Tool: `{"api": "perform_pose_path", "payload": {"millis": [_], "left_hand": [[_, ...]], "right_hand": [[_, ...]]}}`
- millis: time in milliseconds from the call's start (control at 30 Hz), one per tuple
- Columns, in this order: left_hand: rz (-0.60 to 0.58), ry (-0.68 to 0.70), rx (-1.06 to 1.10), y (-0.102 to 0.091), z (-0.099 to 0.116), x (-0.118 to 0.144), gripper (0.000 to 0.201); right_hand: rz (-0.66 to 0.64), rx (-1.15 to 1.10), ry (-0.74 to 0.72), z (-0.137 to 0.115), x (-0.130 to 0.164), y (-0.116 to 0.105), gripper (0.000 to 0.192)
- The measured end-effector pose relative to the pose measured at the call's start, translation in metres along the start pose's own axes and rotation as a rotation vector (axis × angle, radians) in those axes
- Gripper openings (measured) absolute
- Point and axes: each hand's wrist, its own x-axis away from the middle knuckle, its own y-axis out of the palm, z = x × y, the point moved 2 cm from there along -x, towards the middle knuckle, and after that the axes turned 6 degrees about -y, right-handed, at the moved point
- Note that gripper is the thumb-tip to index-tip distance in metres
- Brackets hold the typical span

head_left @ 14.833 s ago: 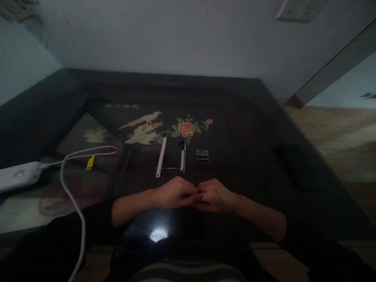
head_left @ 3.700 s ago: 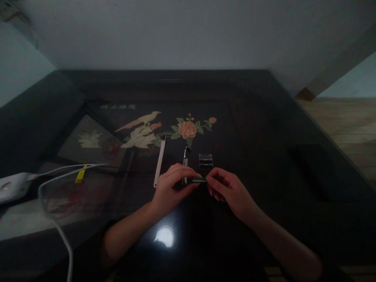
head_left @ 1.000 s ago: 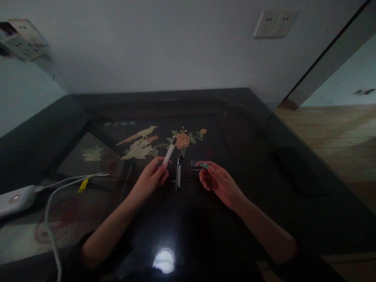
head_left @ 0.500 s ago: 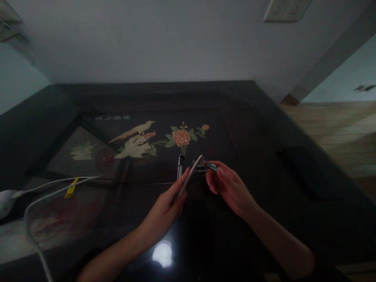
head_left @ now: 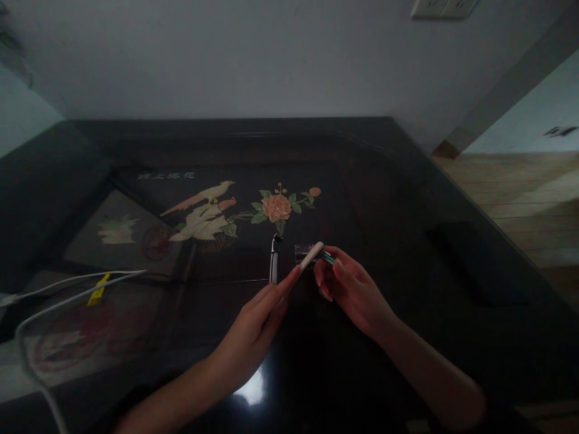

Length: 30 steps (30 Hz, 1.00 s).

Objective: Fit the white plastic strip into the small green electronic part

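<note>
Since half a second ago we are bringing the white handle [head_left: 311, 255] closer, so its tip is now touching the small green-edged piece [head_left: 329, 258] at the centre of the frame. Our left hand [head_left: 257, 319] is pinching the handle near its lower end, fingers closed on it. Our right hand [head_left: 350, 289] is gripping the green-edged piece between thumb and fingertips. Just left of them the black and silver tool [head_left: 274, 262] is lying on the dark glossy table [head_left: 407, 199], and the small clear case [head_left: 302, 251] is sitting just behind the handle tip. White cables [head_left: 67, 289] are trailing at lower left.
</note>
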Motion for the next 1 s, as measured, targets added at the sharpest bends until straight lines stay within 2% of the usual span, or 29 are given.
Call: {"api": "perform_pose_path", "payload": {"millis": [600,1000], "left_hand": [[0.031,-0.059,-0.087,-0.0017,0.0018,-0.0008,0.058],[-0.040,0.011,-0.065,0.0056,0.0050,0.0057,0.062]], "right_hand": [[0.033,-0.009,-0.065,-0.0016,-0.0006,0.0013,0.034],[0.098,-0.061,0.033,-0.0004,0.0001,0.0008,0.039]]}}
